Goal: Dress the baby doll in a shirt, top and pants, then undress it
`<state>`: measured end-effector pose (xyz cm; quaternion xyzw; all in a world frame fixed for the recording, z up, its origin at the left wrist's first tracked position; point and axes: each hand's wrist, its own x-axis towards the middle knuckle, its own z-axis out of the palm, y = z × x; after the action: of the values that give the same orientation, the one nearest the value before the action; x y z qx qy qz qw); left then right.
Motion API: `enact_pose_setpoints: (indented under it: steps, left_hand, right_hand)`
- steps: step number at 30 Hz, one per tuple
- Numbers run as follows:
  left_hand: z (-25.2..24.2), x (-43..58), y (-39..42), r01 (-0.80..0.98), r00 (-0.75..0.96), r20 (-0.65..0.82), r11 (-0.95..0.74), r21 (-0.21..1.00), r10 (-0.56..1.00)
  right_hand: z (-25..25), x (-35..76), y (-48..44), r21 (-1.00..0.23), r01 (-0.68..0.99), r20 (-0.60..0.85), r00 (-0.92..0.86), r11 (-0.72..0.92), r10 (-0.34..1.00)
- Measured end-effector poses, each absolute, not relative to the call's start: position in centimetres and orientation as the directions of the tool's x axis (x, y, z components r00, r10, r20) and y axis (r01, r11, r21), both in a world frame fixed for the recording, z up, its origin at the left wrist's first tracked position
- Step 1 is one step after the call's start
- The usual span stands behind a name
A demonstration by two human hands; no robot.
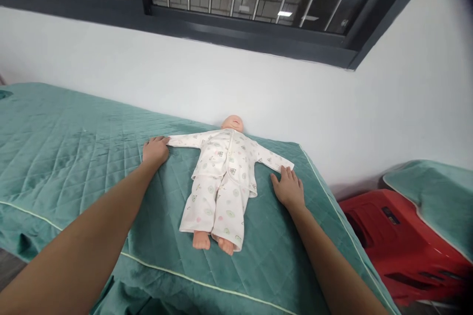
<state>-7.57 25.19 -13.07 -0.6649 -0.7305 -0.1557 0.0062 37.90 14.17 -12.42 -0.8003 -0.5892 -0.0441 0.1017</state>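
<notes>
A baby doll [233,123] lies on its back on a green quilted cover [166,226], its head near the wall. It wears a white patterned top [229,157] and matching trousers [229,206], with both sleeves stretched out sideways and bare feet showing. At the cuff of the sleeve on the left is my left hand [156,150], its fingertips closed on the cuff's end. My right hand [289,187] touches the cuff of the other sleeve with its fingertips, thumb apart from the fingers. The doll's hands are hidden in the sleeves.
Behind the cover rises a white wall [295,98] with a dark-framed barred window [240,27] above. Right of the bed's edge stands a red plastic object [399,236], partly under another green cloth [439,197].
</notes>
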Motion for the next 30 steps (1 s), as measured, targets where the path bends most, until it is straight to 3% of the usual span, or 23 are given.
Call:
enact_pose_setpoints:
  steps: [3,5,9,11,16,21,26,30]
  left_hand:
    - [-13.4,-7.6,24.3,0.970,-0.145,0.217,0.095,0.224,0.965]
    - [-13.6,-7.6,23.5,0.968,-0.155,0.224,0.102,0.229,0.962]
    - [-13.8,-7.4,21.7,0.962,-0.183,0.229,0.126,0.243,0.956]
    - [-13.8,-7.1,20.8,0.959,-0.195,0.235,0.136,0.248,0.952]
    - [-13.9,-6.0,18.2,0.960,-0.203,0.248,0.143,0.239,0.947]
    - [-14.1,-6.2,16.6,0.967,-0.170,0.258,0.111,0.230,0.951]
    - [-14.0,-6.4,16.5,0.965,-0.169,0.258,0.106,0.240,0.951]
    - [-13.9,-6.4,16.6,0.961,-0.179,0.254,0.114,0.252,0.950]
  right_hand:
    - [-12.1,37.4,13.6,-0.082,0.971,0.277,0.239,-0.225,0.931]
    - [-11.6,36.5,12.9,-0.090,0.992,0.351,0.111,-0.084,0.930]
    - [-9.5,31.8,10.0,-0.231,0.945,0.544,-0.072,0.231,0.836]
    - [-7.8,28.2,8.4,-0.216,0.912,0.619,-0.148,0.348,0.771]
    - [-4.8,21.1,7.2,0.090,0.862,0.421,-0.487,0.499,0.765]
    - [-4.5,20.2,8.9,0.258,0.863,0.322,-0.500,0.433,0.804]
    - [-3.6,21.0,8.8,0.265,0.859,0.289,-0.504,0.438,0.814]
    - [-3.1,20.7,5.3,0.108,0.877,0.247,-0.479,0.467,0.842]
